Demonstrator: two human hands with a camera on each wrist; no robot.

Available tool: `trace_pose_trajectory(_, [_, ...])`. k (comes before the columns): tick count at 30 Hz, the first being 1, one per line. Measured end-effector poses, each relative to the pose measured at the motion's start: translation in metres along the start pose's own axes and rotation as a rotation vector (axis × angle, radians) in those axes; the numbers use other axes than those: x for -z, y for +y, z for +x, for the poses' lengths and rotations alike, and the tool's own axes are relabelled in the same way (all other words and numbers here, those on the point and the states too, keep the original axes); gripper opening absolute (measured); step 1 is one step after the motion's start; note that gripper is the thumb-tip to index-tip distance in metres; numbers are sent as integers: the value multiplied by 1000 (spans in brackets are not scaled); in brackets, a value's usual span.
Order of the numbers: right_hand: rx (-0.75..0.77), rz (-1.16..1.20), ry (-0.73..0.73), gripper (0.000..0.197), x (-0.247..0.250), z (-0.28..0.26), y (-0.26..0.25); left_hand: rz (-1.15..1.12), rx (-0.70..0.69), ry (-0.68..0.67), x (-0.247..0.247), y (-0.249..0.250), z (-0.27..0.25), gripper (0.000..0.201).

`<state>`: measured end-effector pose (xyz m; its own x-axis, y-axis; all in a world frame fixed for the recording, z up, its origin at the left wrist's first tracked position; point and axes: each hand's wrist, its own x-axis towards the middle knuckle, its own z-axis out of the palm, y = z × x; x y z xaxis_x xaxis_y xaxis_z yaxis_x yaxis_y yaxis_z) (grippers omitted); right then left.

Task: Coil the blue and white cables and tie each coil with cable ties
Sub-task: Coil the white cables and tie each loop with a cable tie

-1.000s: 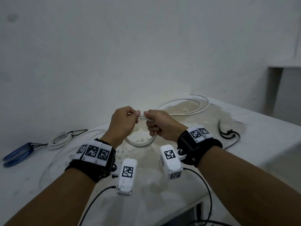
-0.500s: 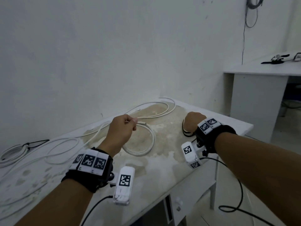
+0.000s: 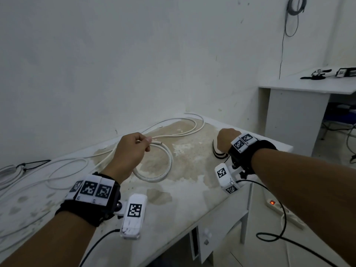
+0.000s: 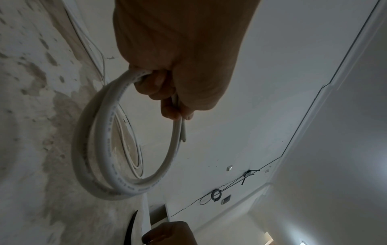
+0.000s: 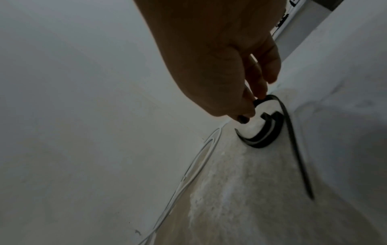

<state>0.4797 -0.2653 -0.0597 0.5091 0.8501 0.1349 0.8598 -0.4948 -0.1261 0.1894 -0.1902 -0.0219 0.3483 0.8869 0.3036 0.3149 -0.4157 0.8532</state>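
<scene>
My left hand (image 3: 134, 149) grips the top of a small white cable coil (image 3: 165, 170), which hangs just above the stained table; the wrist view shows the fingers curled round the white cable coil (image 4: 100, 149) and its cut end. The rest of the white cable (image 3: 185, 130) trails loose toward the wall. My right hand (image 3: 224, 138) is down at the black cable ties (image 3: 216, 153) near the table's right edge. In the right wrist view its fingertips (image 5: 247, 109) pinch one curved black cable tie (image 5: 286, 126), while other cable ties (image 5: 263, 136) lie under it.
A tied white coil (image 3: 9, 172) lies at the far left of the table (image 3: 192, 199). A second white desk (image 3: 308, 87) stands to the right with gear on it. A power strip (image 3: 277, 207) and black cords lie on the floor.
My right hand left the coil and went right to the black cable ties, where it now pinches one. My left hand alone keeps hold of the coil. My head has turned right.
</scene>
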Motion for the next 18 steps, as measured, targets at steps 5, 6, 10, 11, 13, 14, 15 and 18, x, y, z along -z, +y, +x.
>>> trace_pose_trajectory(5, [-9, 33, 100, 18, 27, 0, -25, -42, -7, 13, 11, -2, 3, 24])
trace_pose_trajectory(6, [2, 48, 116, 18, 31, 3, -33, -51, -9, 16, 13, -2, 3, 23])
trace_pose_trajectory(10, [212, 189, 223, 23, 40, 13, -83, -77, -39, 11, 25, -4, 2, 24])
trace_pose_trajectory(11, [290, 239, 249, 22, 41, 12, -101, -76, -47, 12, 29, -6, 2, 24])
trace_pose_trajectory(13, [440, 373, 282, 18, 42, 8, -139, -63, -64, 21, 41, -8, 2, 24])
trace_pose_trajectory(14, [509, 449, 282, 16, 41, 6, -158, -52, -68, 32, 48, -9, 2, 24])
trace_pose_trajectory(15, [580, 533, 256, 14, 42, 5, -180, -35, -70, 54, 59, -12, 2, 24])
trace_pose_trajectory(18, [740, 809, 90, 12, 42, -1, -234, 17, -66, 113, 91, -22, 1, 22])
